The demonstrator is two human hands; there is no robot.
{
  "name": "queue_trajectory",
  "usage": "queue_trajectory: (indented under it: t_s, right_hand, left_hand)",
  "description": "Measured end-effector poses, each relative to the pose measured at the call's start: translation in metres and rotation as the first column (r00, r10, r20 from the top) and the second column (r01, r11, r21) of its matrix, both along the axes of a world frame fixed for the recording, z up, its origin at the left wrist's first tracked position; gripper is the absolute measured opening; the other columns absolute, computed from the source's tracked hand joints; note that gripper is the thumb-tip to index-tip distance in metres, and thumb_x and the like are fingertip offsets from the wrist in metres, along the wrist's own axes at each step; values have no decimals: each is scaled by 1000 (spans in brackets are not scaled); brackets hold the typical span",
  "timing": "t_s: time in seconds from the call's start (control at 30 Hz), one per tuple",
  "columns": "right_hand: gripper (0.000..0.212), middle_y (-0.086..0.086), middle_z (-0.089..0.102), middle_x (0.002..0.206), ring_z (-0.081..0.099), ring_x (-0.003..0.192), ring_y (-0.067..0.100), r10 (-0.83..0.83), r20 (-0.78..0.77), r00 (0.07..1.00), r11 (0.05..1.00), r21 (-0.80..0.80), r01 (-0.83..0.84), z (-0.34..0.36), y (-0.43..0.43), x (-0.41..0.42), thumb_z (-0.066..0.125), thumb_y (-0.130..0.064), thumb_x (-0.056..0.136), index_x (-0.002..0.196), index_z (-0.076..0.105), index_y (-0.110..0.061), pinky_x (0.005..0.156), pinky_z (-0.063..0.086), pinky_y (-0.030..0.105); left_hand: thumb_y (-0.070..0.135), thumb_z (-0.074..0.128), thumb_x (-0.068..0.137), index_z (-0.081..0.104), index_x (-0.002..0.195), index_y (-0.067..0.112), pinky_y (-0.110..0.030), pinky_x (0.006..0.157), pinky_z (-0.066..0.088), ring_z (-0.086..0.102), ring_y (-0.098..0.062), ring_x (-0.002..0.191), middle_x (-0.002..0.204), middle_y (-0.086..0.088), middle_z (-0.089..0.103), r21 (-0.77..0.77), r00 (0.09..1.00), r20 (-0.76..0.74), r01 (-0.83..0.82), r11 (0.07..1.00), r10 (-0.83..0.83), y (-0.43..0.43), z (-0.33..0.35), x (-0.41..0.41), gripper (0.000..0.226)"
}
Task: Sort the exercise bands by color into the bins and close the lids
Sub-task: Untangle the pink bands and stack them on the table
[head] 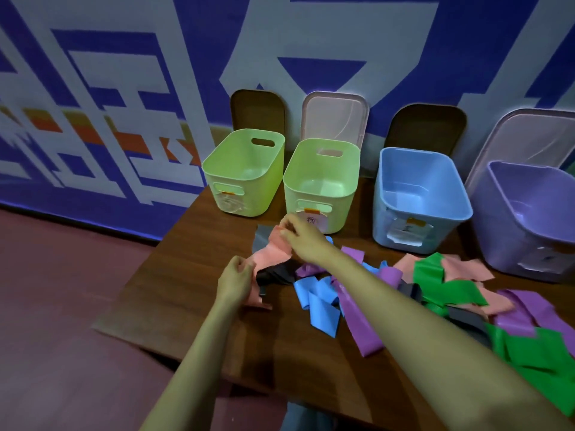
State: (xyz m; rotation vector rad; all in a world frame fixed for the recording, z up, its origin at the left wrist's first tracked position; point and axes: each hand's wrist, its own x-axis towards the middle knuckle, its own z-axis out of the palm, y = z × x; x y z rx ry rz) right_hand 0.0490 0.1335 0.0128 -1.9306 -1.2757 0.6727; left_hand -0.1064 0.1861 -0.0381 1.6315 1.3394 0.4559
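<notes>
A pink band [270,248] is stretched between both hands above the table's left part. My left hand [235,279] grips its near end; my right hand [300,236] pinches its far end just in front of the second green bin [322,185]. Under the pink band lies a dark grey band [275,275]. A loose pile of blue [317,303], purple [357,318], green [441,284], pink and grey bands spreads across the table to the right. Four open bins stand along the back: a green bin [242,175], the second green one, a blue bin [417,197] and a purple bin [529,219].
Lids lean against the wall behind the bins: a brown lid [256,110], a pink lid [334,116], another brown lid [426,126] and a pale purple lid [535,135]. The brown table [193,269] ends at its left edge near my left hand, with reddish floor beyond.
</notes>
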Motion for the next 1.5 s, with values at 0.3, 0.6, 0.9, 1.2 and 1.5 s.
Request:
queue_trajectory:
  t_s: [0.3, 0.6, 0.9, 1.2, 1.5]
  right_hand:
    - [12, 3, 46, 83, 42, 76, 18, -81, -82, 993, 981, -183, 65, -34, -2, -3, 43, -15, 96, 84, 43, -17, 56, 31, 22]
    - [7, 14, 54, 107, 49, 94, 25, -386, 90, 918, 920, -33, 390, -10, -53, 58, 44, -11, 94, 96, 51, -10, 74, 30, 27]
    - [8, 2, 57, 95, 50, 90, 17, -280, -38, 959, 960, -34, 279, -1, -55, 36, 54, -21, 93, 87, 52, -15, 75, 35, 25]
    - [8, 3, 57, 91, 51, 82, 18, -337, -26, 941, 934, 117, 337, 13, -50, 10, 47, -13, 95, 95, 54, -9, 70, 37, 26]
    - [13, 0, 55, 88, 51, 85, 16, -382, -61, 922, 884, 268, 384, 9, -73, 11, 48, -12, 94, 103, 57, -6, 76, 43, 31]
  left_hand:
    - [23, 54, 93, 54, 88, -2, -36, 66, 40, 49, -22, 75, 80, -11, 58, 96, 989, 132, 56, 994, -69, -10, -5, 11, 25]
    - [27, 55, 93, 57, 86, 10, -25, 63, 40, 54, -13, 74, 78, 1, 61, 102, 931, 199, 290, 952, -305, -36, 15, 71, 19]
    - [27, 54, 93, 59, 89, 10, -30, 68, 37, 57, -25, 86, 87, -4, 63, 165, 994, 93, 41, 985, -57, -39, 6, 32, 18]
    - [35, 60, 89, 66, 89, 15, -34, 74, 47, 59, -15, 86, 89, 1, 67, 149, 967, 254, -15, 989, -23, -35, 19, -8, 21]
    - [43, 69, 80, 56, 116, 21, -25, 78, 46, 59, -13, 101, 110, 6, 62, 21, 913, 43, 404, 914, -405, -45, 3, -37, 44]
